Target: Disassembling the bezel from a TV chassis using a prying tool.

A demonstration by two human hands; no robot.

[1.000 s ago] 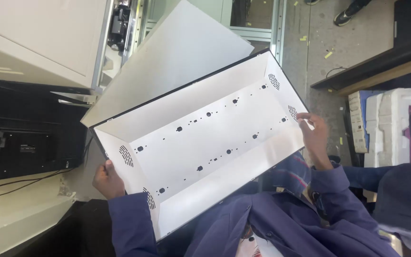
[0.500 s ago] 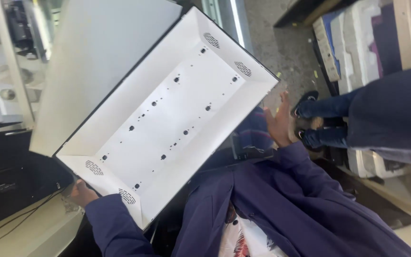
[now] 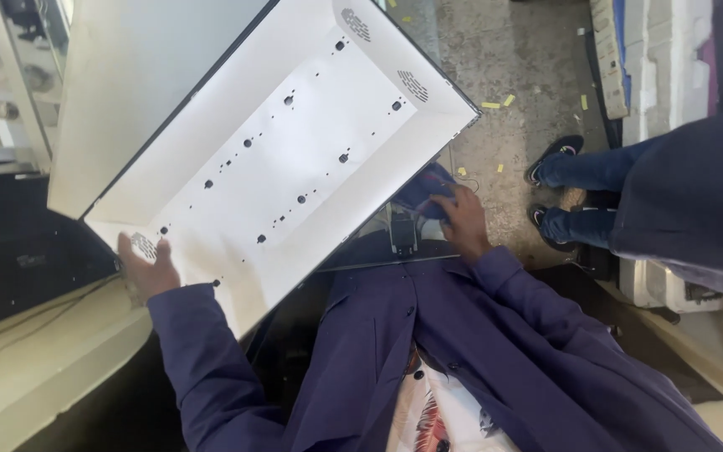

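A large white shallow panel with raised rims, small dark holes and round vent patches is tilted in front of me. My left hand grips its lower left corner from below. My right hand is off the panel, just under its right edge, with fingers curled against a piece of blue fabric. Whether it grips the fabric does not show. My purple-blue sleeves and coat fill the bottom of the view.
Another person in blue jeans and dark shoes stands at the right on a concrete floor strewn with yellow scraps. White foam blocks lie at top right. A black flat device sits at left on a pale bench.
My right hand has let go of the panel's right edge and dropped to the blue fabric. The panel has swung up and left, held by my left hand alone.
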